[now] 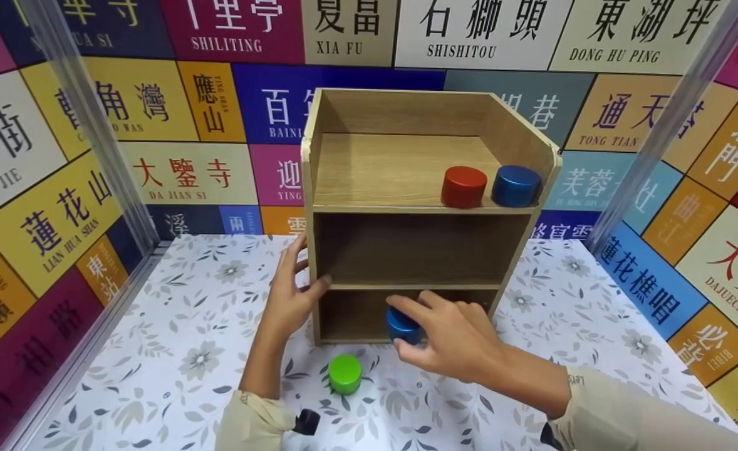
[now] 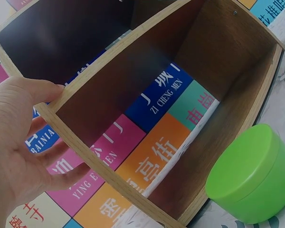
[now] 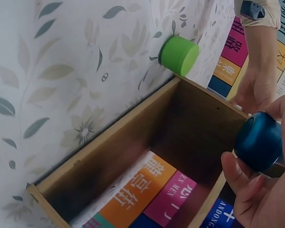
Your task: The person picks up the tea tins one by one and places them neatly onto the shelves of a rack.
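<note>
My right hand [image 1: 460, 335] holds a small blue round tin [image 1: 402, 327] between thumb and fingers, in front of the bottom compartment of a wooden shelf unit [image 1: 422, 288]. In the right wrist view this blue tin [image 3: 259, 141] overlaps the front edge of a shelf board. The left hand [image 1: 291, 294] grips the unit's left side panel, thumb at the front edge and fingers along the outside, as the left wrist view shows too. On the tablecloth in front of the unit stands a bright green lidded tin [image 1: 344, 374], between my two forearms.
On the unit's top shelf [image 1: 394, 166], a red tin [image 1: 463, 186] and another blue tin [image 1: 515, 186] stand side by side at the right front. The unit's back is open in the wrist views. Sign-printed walls [image 1: 187, 175] surround the floral tablecloth [image 1: 200, 360].
</note>
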Available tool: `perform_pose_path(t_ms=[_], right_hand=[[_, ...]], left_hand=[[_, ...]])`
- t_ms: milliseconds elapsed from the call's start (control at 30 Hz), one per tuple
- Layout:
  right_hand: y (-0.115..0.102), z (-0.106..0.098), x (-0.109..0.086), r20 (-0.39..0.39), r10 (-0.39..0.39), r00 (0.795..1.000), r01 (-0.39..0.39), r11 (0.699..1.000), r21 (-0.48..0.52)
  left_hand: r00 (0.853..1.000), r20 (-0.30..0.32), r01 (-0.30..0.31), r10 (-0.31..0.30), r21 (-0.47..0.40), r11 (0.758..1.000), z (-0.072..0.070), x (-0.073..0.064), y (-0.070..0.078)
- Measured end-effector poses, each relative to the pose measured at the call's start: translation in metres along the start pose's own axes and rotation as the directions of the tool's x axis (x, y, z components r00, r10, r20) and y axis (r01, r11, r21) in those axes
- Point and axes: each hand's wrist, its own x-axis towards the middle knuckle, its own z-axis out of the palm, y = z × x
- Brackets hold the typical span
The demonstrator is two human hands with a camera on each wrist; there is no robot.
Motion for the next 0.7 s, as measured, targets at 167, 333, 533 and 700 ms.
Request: perform_pose_path(t_ms=[167, 333, 533, 700], right_hand=[[0.0, -0.008, 0.002, -0.007, 0.012, 1.0, -0.012, 1.0, 0.021], [-0.001, -0.018, 0.006, 0.004, 0.038, 0.999, -0.038, 0.999, 0.03], [0.0, -0.034, 0.015, -0.026, 0.05, 0.998, -0.048, 0.996, 0.075], [0.0, -0.047, 0.022, -0.08, 0.04, 0.996, -0.034, 0.996, 0.078]], left_hand=[[1.0, 0.01, 0.028, -0.028, -0.011, 1.0, 0.0, -0.001, 0.001], [1.0, 0.008, 0.03, -0.03, -0.005, 1.0, 0.0, -0.001, 0.002], [1.0, 0.006, 0.016, -0.016, -0.012, 1.0, 0.0, 0.001, -0.002], [1.0, 0.007, 0.025, -0.025, -0.023, 0.999, 0.001, 0.002, -0.001]])
